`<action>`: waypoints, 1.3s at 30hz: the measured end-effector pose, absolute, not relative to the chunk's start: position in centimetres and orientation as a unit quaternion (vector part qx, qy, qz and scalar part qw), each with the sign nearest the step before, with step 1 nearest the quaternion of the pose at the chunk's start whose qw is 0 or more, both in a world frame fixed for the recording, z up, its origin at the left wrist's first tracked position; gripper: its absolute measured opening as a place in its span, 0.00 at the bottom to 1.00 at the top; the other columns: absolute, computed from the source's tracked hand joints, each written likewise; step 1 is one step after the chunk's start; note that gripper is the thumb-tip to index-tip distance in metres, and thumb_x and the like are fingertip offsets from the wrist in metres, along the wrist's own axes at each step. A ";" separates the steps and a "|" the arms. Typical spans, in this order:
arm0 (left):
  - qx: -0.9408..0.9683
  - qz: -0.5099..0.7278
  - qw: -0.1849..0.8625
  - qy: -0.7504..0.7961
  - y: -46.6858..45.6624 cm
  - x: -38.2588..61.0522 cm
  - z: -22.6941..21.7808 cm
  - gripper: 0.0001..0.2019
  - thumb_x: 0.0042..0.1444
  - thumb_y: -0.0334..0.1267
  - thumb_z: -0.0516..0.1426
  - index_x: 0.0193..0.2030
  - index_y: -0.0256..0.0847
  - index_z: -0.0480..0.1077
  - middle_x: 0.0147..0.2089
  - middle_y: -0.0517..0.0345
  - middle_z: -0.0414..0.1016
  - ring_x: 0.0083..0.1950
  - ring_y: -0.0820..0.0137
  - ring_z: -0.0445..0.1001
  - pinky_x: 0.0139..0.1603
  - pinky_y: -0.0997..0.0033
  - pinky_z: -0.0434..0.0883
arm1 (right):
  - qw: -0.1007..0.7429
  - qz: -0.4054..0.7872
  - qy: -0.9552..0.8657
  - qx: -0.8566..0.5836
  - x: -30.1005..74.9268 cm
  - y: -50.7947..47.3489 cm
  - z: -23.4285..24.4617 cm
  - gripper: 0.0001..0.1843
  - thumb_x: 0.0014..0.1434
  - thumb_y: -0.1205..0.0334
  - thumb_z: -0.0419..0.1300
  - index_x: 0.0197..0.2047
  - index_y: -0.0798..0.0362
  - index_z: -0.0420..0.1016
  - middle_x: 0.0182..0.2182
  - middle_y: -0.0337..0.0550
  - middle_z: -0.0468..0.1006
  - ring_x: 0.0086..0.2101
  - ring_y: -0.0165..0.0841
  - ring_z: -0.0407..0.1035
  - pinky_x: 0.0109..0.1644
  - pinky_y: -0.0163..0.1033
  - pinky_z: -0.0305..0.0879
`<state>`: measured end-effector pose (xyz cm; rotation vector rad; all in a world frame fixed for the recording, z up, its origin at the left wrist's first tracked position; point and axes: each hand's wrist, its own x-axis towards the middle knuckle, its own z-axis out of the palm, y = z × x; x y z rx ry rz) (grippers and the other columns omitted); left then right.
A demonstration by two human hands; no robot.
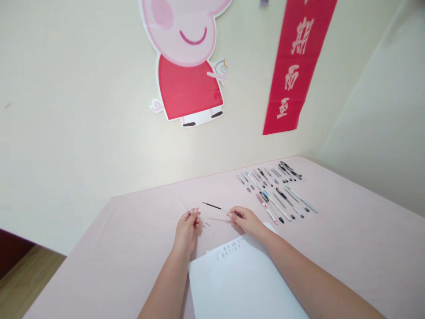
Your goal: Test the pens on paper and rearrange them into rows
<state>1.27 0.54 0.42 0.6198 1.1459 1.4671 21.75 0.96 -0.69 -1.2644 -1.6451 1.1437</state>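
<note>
Over the pale pink table, my right hand (245, 219) pinches a pen refill (212, 205) with black ink, its tip pointing left. My left hand (187, 228) is closed at the fingertips on a thin clear pen barrel (205, 222), whose greyish end sticks out to the lower right. The refill and the barrel are apart. Just below the hands lies a white sheet of paper (239, 283) with small handwritten marks along its top edge. My right forearm covers part of its right side.
Several pens and pen parts lie in two rows at the back right, among them a pink-and-white pen (266, 208) and a light blue pen (301, 199). Behind the table (139, 239) stands a wall with a cartoon pig cutout (189, 88) and a red banner (285, 84).
</note>
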 end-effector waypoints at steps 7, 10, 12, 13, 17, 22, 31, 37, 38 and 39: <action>0.249 0.566 0.641 0.454 -0.1 2.3 2.0 0.07 0.46 0.32 0.61 0.33 0.33 0.72 0.27 0.60 0.70 0.20 0.84 0.63 0.18 0.86 0.62 | 0.368 0.428 -0.664 -0.491 21.4 0.7 -0.4 0.12 0.53 0.54 0.54 0.30 0.55 0.70 0.19 0.36 0.67 0.22 0.27 0.59 0.27 0.31 0.55; 0.238 0.565 0.657 0.439 -0.2 2.6 2.2 0.04 0.49 0.31 0.60 0.33 0.34 0.71 0.26 0.61 0.69 0.20 0.84 0.63 0.17 0.87 0.62 | 0.367 0.410 -0.682 -0.482 21.1 0.7 -0.6 0.11 0.53 0.56 0.54 0.31 0.56 0.71 0.21 0.37 0.69 0.24 0.28 0.62 0.29 0.32 0.56; 0.236 0.566 0.657 0.439 -0.2 2.6 2.1 0.03 0.49 0.31 0.59 0.33 0.35 0.71 0.26 0.62 0.68 0.20 0.84 0.63 0.17 0.87 0.62 | 0.365 0.400 -0.695 -0.473 20.9 0.6 -0.8 0.10 0.53 0.58 0.54 0.31 0.56 0.72 0.22 0.38 0.70 0.25 0.28 0.63 0.30 0.32 0.57; 0.236 0.568 0.654 0.440 -0.1 2.6 2.0 0.03 0.49 0.31 0.59 0.32 0.35 0.70 0.26 0.62 0.68 0.20 0.84 0.63 0.17 0.87 0.62 | 0.365 0.396 -0.700 -0.469 20.9 0.6 -0.9 0.10 0.53 0.59 0.54 0.31 0.56 0.72 0.23 0.38 0.71 0.26 0.29 0.63 0.31 0.32 0.58; 0.228 0.596 0.628 0.445 0.3 2.1 1.6 0.03 0.48 0.31 0.60 0.30 0.35 0.69 0.24 0.64 0.65 0.20 0.84 0.62 0.19 0.86 0.62 | 0.359 0.394 -0.709 -0.462 20.8 0.6 -1.3 0.09 0.52 0.62 0.55 0.32 0.56 0.74 0.26 0.40 0.74 0.28 0.29 0.64 0.32 0.33 0.58; 0.208 0.629 0.582 0.472 0.7 1.4 1.4 0.05 0.46 0.33 0.60 0.27 0.35 0.68 0.22 0.65 0.63 0.19 0.84 0.59 0.18 0.84 0.57 | 0.375 0.378 -0.686 -0.496 21.2 1.1 -1.6 0.10 0.51 0.61 0.54 0.32 0.56 0.74 0.27 0.41 0.74 0.29 0.30 0.65 0.33 0.34 0.58; 0.466 0.437 0.451 0.623 0.2 0.5 0.0 0.12 0.45 0.41 0.57 0.18 0.40 0.60 0.14 0.68 0.55 0.17 0.78 0.53 0.20 0.77 0.49 | 0.384 0.393 -0.653 -0.522 21.6 1.4 -1.0 0.14 0.53 0.57 0.53 0.37 0.57 0.73 0.32 0.44 0.75 0.32 0.32 0.66 0.38 0.36 0.59; 0.562 0.358 0.290 0.687 0.6 0.0 -0.4 0.14 0.42 0.36 0.58 0.13 0.42 0.59 0.14 0.64 0.58 0.19 0.73 0.57 0.24 0.73 0.48 | 0.373 0.393 -0.654 -0.528 21.6 1.3 -1.0 0.15 0.53 0.56 0.52 0.38 0.57 0.72 0.32 0.44 0.75 0.32 0.32 0.66 0.38 0.37 0.60; 0.567 0.355 0.281 0.688 0.6 0.0 -0.4 0.14 0.42 0.36 0.58 0.12 0.42 0.59 0.14 0.64 0.58 0.19 0.73 0.57 0.24 0.73 0.48 | 0.371 0.392 -0.656 -0.528 21.6 1.3 -1.1 0.15 0.53 0.56 0.52 0.38 0.57 0.72 0.32 0.44 0.75 0.32 0.33 0.66 0.38 0.37 0.60; 0.570 0.356 0.277 0.687 0.5 0.1 -0.4 0.14 0.41 0.36 0.59 0.13 0.42 0.59 0.14 0.64 0.58 0.20 0.73 0.56 0.24 0.73 0.47 | 0.371 0.391 -0.657 -0.527 21.6 1.3 -1.1 0.14 0.53 0.57 0.52 0.38 0.56 0.72 0.32 0.43 0.75 0.32 0.33 0.66 0.38 0.37 0.60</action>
